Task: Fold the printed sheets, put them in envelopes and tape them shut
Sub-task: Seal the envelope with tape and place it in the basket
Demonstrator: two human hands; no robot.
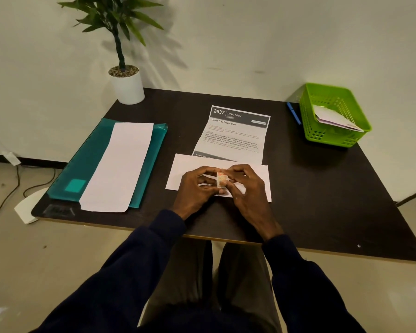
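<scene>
Dark bench [310, 188] is carrying an envelope [185, 169]; over it, left hand [197, 188] and right hand [247, 191] are pinching a tape roll [221, 180].

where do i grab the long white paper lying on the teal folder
Take the paper by its near short end, coming from the front edge of the table. It lies flat, but that end sticks out past the folder, so a grip can probably get under it there.
</scene>
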